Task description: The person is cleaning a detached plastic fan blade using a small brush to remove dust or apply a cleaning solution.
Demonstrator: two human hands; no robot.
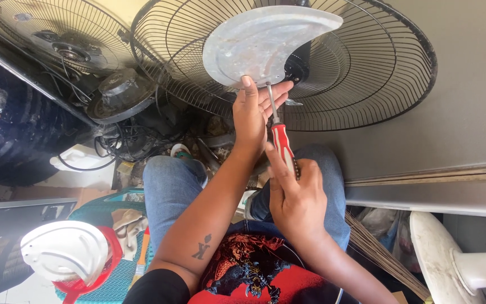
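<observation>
There the person sat, knees up in blue jeans (170, 191), with a big black wire fan guard (367, 73) propped right in front. The left hand (251, 112) reached up toward 12 o'clock, fingers pressed together and wrapped over the lower edge of a grey metal fan blade (260, 42), thumb behind it; by my reading that grip kept the blade from turning. The blade sat at the middle of the guard, just in front of the dark hub at its 3 o'clock side.

The right hand (296, 197) was down at 6 o'clock from the blade, closed around the handle of a red and white screwdriver (281, 141). The steel shaft ran up past the left palm, and its tip met the underside of the blade near the hub. I couldn't see the screw itself; the left hand's fingers hid it. The tool was angled steeply upward, likely so the tip stayed square on whatever it was seated in.

Off at 10 o'clock a 2nd wire guard (57, 34) leaned with its motor showing, and a round black motor cover (119, 93) lay just below it among tangled cables. At 8 o'clock a white plastic cap (63, 250) rested on a teal woven stool (122, 270), a red strap looped beside it. At 4 o'clock stood a white fan base (445, 259).
</observation>
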